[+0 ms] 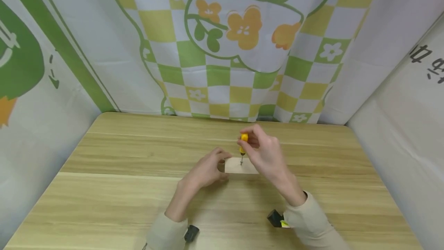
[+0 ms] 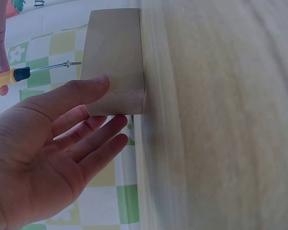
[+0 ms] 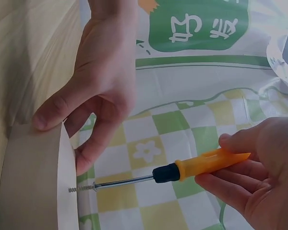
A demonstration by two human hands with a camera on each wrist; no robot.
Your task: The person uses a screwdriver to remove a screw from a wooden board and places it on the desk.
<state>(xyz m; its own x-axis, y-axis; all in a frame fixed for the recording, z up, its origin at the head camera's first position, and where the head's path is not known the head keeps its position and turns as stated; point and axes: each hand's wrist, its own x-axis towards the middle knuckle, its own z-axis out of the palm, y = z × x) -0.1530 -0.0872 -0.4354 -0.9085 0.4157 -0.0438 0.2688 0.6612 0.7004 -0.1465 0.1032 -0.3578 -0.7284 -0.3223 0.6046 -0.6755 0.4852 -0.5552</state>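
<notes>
A pale wooden block (image 1: 231,166) lies on the table in front of me. My left hand (image 1: 202,171) grips its left end, the thumb on the near face and the fingers round the far side. In my right hand (image 1: 270,159) is a screwdriver with a yellow-orange handle (image 3: 206,164) and a black collar, held between thumb and fingers. Its metal shaft (image 3: 125,182) points down to a screw (image 3: 81,189) that stands upright at the block's top face, much of its thread showing. The tip meets the screw head. In the head view my right hand covers the block's right end.
The wood-grain table (image 1: 114,203) spreads out on all sides of the block. Behind it hangs a checked green, yellow and white curtain (image 1: 218,76), with white cloth walls left and right. Small black devices (image 1: 192,234) sit by both sleeves.
</notes>
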